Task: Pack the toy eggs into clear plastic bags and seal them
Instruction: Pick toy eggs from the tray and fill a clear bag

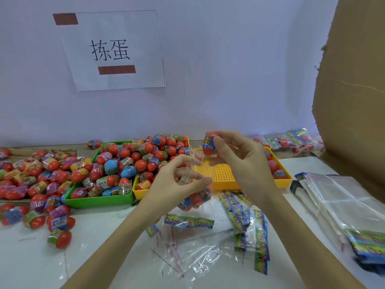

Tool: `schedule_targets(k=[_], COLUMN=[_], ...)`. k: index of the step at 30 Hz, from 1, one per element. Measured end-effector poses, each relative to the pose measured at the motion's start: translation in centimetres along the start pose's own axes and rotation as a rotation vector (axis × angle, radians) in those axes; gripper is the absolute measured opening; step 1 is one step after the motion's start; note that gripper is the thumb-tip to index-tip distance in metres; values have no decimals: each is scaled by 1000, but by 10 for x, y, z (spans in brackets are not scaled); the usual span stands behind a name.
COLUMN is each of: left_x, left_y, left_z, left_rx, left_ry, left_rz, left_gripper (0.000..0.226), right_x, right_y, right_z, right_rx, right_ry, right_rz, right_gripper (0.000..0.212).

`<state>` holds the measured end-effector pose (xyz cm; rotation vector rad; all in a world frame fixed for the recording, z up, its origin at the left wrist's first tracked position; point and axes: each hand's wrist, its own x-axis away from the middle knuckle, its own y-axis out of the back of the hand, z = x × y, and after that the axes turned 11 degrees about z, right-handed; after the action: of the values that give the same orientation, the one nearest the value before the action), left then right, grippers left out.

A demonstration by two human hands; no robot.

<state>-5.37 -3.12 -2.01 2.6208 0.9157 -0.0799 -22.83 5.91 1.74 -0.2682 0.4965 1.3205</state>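
Toy eggs [52,176], red with printed wraps, lie loose at left of frame and heaped in a green tray [98,200]. Left hand [177,180], centre, fingers curled, pinches the mouth of a clear plastic bag [193,199] already holding eggs; right hand [239,157] grips one egg [209,146] between thumb and fingertips, above a yellow tray [223,176]. Empty bags [343,203] are stacked at right edge beside a cardboard wall [354,80]; bare tabletop [100,243] shows at lower left.
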Motion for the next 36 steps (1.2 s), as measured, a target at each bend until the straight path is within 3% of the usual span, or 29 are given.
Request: schedule_targets(k=[5,25,34,36], left_x=[0,4,4,3], left_y=[-1,-6,-7,-6], left_z=[0,-9,-9,-6], left_rx=[-14,2,-6,-28], left_ry=[-22,-69,-98,-94], left_rz=[22,-21,-17,-19], left_gripper=[41,51,53,53], right_x=[2,4,4,4], right_y=[-3,-2,-5,-5], right_z=[1,-5,-12,-14], right_rx=[159,297,444,426], right_ry=[47,32,-62,-85], right_rz=[3,99,149,155], right_gripper=[30,28,40,33])
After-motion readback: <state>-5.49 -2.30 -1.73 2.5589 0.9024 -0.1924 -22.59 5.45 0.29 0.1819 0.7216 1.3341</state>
